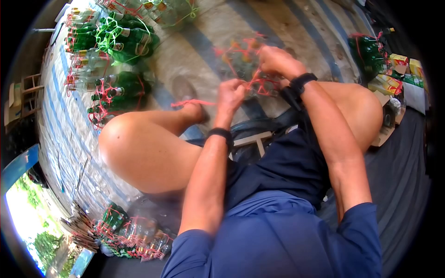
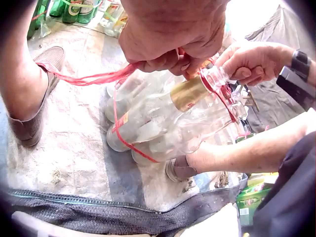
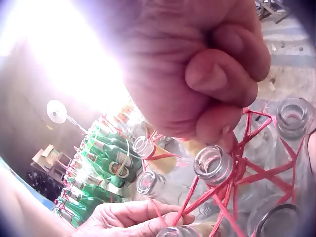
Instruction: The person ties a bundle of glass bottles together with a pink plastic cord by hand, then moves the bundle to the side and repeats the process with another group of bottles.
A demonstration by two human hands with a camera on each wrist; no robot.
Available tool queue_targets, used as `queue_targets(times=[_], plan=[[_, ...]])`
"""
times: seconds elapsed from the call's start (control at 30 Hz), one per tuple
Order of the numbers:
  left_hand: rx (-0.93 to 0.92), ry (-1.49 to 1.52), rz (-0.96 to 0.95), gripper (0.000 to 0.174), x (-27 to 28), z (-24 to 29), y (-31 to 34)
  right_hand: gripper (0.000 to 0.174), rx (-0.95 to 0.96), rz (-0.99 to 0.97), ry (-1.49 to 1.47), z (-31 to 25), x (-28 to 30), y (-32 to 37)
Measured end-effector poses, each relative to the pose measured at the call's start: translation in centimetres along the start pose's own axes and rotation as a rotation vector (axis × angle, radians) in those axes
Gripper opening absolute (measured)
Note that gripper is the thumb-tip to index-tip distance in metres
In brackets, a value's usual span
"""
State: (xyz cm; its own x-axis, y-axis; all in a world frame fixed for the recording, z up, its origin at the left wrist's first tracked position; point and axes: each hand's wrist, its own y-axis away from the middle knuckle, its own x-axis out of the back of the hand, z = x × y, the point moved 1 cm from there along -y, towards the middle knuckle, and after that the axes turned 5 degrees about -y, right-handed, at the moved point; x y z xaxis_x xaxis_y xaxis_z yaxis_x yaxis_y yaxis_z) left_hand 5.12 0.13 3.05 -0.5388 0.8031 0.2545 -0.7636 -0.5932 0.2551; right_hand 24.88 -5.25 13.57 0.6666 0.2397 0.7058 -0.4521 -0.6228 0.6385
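Note:
Clear glass bottles [image 2: 153,121] stand bundled between the person's feet, red plastic string [image 2: 118,118] running around their sides and criss-crossing between the necks. My left hand [image 1: 230,97] pinches the string at the near side of the bundle, and a loose tail [image 2: 94,79] of it trails out toward the left foot. Over the bottle tops, my right hand [image 1: 278,62] has its fingers curled tightly round the string. In the right wrist view this hand [image 3: 197,74] is just above an open bottle mouth [image 3: 213,165], with the left hand [image 3: 133,217] low beside the necks.
Bundles of green bottles [image 1: 125,39] tied with string line the left of the striped sheet [image 1: 194,41]. Another green bundle [image 1: 366,53] is at the right, near yellow and red boxes [image 1: 389,83]. More tied bottles [image 1: 139,231] lie behind on the left. Both legs flank the work.

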Motion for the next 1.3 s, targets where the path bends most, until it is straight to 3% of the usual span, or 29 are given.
queue_targets(times=[0.27, 0.43, 0.73, 0.93, 1.07, 1.17, 1.3], plan=[[-0.059, -0.052, 0.022, 0.018, 0.3, -1.1, -0.4, 0.033, -0.013, -0.051, -0.03, 0.2, 0.1, 0.9], [-0.084, -0.063, 0.018, 0.018, 0.4, -1.4, -0.5, 0.022, 0.092, -0.026, -0.007, 1.1, -0.5, 0.5], [-0.097, -0.231, 0.103, 0.022, 0.9, 0.3, -0.2, 0.018, 0.264, 0.086, -0.017, 2.9, -1.6, 0.3], [-0.102, -0.32, 0.12, 0.021, 1.5, 1.4, -0.1, 0.021, 0.223, 0.002, -0.007, 2.7, -1.2, 1.1], [-0.101, -0.314, 0.108, 0.021, 1.8, 1.2, -0.3, 0.022, 0.208, 0.047, -0.044, 2.8, -1.4, 1.6], [-0.117, -0.195, 0.141, 0.021, 1.4, -1.7, -1.0, 0.024, 0.183, 0.021, -0.072, 3.3, -1.7, 1.5], [-0.108, -0.233, 0.142, 0.021, 2.3, 0.5, -0.6, 0.022, 0.266, 0.165, -0.044, 4.6, -3.3, 1.0]])
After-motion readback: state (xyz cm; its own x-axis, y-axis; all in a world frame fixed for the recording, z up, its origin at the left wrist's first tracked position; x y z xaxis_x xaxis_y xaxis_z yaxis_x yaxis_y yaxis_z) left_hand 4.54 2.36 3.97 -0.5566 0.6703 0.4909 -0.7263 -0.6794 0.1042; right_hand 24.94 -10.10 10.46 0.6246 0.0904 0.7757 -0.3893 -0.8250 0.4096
